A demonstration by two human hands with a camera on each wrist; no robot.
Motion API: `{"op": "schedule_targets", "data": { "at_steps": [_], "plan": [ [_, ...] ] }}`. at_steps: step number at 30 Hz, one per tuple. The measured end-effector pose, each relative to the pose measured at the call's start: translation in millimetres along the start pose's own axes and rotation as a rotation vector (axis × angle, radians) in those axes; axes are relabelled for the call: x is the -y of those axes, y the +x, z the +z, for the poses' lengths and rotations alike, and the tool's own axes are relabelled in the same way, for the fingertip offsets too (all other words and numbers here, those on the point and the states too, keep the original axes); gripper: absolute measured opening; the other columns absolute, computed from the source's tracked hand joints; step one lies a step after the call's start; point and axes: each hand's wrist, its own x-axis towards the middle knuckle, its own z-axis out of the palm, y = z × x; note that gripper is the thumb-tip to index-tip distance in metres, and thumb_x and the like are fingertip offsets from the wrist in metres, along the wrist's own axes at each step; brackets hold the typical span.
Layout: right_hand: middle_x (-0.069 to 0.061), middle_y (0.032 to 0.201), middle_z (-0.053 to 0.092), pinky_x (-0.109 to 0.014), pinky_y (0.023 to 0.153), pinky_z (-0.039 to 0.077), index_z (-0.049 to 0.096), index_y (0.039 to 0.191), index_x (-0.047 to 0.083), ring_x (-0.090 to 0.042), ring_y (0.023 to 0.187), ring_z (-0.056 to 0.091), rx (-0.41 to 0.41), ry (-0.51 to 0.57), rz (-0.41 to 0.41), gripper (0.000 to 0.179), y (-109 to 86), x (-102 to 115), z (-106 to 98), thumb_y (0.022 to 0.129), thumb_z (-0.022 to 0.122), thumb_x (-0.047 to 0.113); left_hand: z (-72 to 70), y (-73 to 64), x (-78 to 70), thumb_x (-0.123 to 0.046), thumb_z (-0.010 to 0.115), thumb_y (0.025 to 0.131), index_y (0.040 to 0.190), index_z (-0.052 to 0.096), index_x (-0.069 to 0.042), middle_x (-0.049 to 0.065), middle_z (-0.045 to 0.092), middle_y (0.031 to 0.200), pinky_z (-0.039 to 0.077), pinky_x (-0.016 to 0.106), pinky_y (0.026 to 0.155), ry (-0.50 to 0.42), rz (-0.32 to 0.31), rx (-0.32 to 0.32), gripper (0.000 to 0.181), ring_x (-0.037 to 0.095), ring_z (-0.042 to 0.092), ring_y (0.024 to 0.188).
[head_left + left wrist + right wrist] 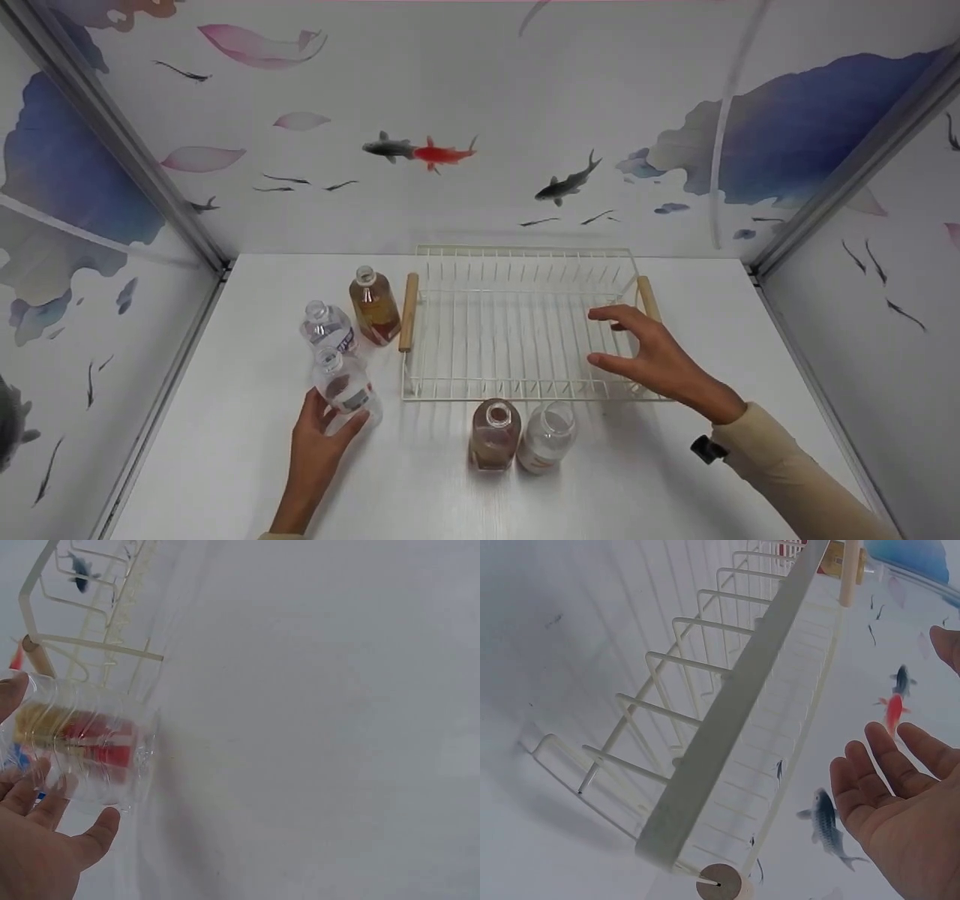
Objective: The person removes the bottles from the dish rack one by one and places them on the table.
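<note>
My left hand grips a clear plastic bottle left of the rack, with the thumb on one side and fingers on the other. The left wrist view shows this ribbed, uncapped bottle up close, its red and yellow label seen through the wall. Behind it stand a second clear bottle and an amber bottle. Over the right end of the white wire rack hovers my right hand, thumb and fingers spread, holding nothing. In the right wrist view, its palm is beside the rack's wires.
In front of the rack stand a brownish bottle and a clear wide-mouthed bottle, side by side. Wooden handles sit at both rack ends. Walls printed with fish enclose the white table at the back and sides.
</note>
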Motion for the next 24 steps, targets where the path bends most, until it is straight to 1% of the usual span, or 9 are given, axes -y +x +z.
{"op": "schedule_targets", "data": {
  "at_steps": [4, 8, 11, 15, 17, 19, 22, 24],
  "plan": [
    [-0.007, 0.149, 0.067, -0.060, 0.111, 0.053, 0.066, 0.148, 0.010, -0.031, 0.141, 0.061, 0.000, 0.003, 0.004, 0.062, -0.4, -0.9, 0.9, 0.093, 0.092, 0.017, 0.3, -2.0, 0.1, -0.020, 0.088, 0.097, 0.172, 0.026, -0.009, 0.017, 0.033, 0.177, 0.037, 0.052, 0.130, 0.007, -0.014, -0.011, 0.098, 0.041, 0.033, 0.163],
    [-0.007, 0.149, 0.067, -0.058, 0.112, 0.054, 0.066, 0.148, 0.010, -0.031, 0.141, 0.061, 0.001, 0.007, 0.012, 0.061, -1.4, -1.7, 0.6, 0.093, 0.092, 0.016, -2.2, -9.3, 0.1, -0.020, 0.089, 0.097, 0.173, 0.021, -0.009, 0.016, 0.032, 0.177, 0.035, 0.054, 0.131, 0.005, -0.012, -0.047, 0.103, 0.038, 0.030, 0.164],
    [-0.009, 0.148, 0.067, -0.055, 0.111, 0.054, 0.066, 0.147, 0.010, -0.031, 0.140, 0.061, -0.002, -0.002, 0.017, 0.061, -2.6, -2.6, -0.2, 0.093, 0.092, 0.017, -5.7, -15.4, -0.3, -0.021, 0.088, 0.097, 0.172, 0.023, -0.007, 0.017, 0.033, 0.175, 0.034, 0.057, 0.131, 0.015, 0.006, -0.067, 0.100, 0.039, 0.032, 0.163],
    [-0.011, 0.148, 0.067, -0.055, 0.110, 0.054, 0.066, 0.148, 0.009, -0.031, 0.140, 0.060, -0.009, -0.010, 0.020, 0.061, -3.8, -4.2, -0.9, 0.093, 0.091, 0.016, -9.5, -20.4, -1.2, -0.021, 0.088, 0.098, 0.168, 0.030, -0.006, 0.018, 0.038, 0.171, 0.035, 0.058, 0.130, 0.044, 0.016, -0.085, 0.092, 0.040, 0.036, 0.160],
    [-0.012, 0.148, 0.066, -0.057, 0.110, 0.053, 0.066, 0.148, 0.009, -0.031, 0.140, 0.060, -0.007, -0.010, 0.024, 0.061, -4.1, -5.2, -1.1, 0.093, 0.091, 0.017, -10.1, -22.3, -1.1, -0.020, 0.087, 0.098, 0.164, 0.036, -0.004, 0.018, 0.044, 0.166, 0.039, 0.058, 0.128, 0.064, 0.019, -0.103, 0.085, 0.039, 0.041, 0.155],
    [-0.011, 0.148, 0.067, -0.058, 0.110, 0.054, 0.066, 0.148, 0.009, -0.031, 0.140, 0.061, -0.005, -0.013, 0.026, 0.061, -3.8, -5.6, -1.0, 0.093, 0.091, 0.017, -10.0, -24.1, -0.7, -0.017, 0.088, 0.097, 0.154, 0.046, -0.002, 0.017, 0.054, 0.154, 0.046, 0.054, 0.124, 0.079, 0.038, -0.136, 0.072, 0.034, 0.050, 0.145],
    [-0.012, 0.148, 0.066, -0.059, 0.110, 0.053, 0.065, 0.148, 0.009, -0.031, 0.140, 0.060, 0.002, -0.013, 0.032, 0.062, -3.0, -5.9, -0.6, 0.093, 0.091, 0.018, -7.8, -27.7, 0.1, -0.011, 0.087, 0.097, 0.130, 0.063, 0.000, 0.011, 0.070, 0.126, 0.057, 0.040, 0.109, 0.119, 0.083, -0.195, 0.042, 0.024, 0.064, 0.120],
    [-0.013, 0.149, 0.066, -0.060, 0.110, 0.053, 0.065, 0.149, 0.009, -0.031, 0.141, 0.060, 0.006, -0.008, 0.034, 0.062, -2.4, -5.5, -0.5, 0.093, 0.091, 0.018, -5.5, -30.7, 0.4, -0.007, 0.087, 0.096, 0.113, 0.071, -0.002, 0.006, 0.075, 0.107, 0.060, 0.029, 0.096, 0.133, 0.125, -0.226, 0.024, 0.017, 0.069, 0.102]
  ]
}}
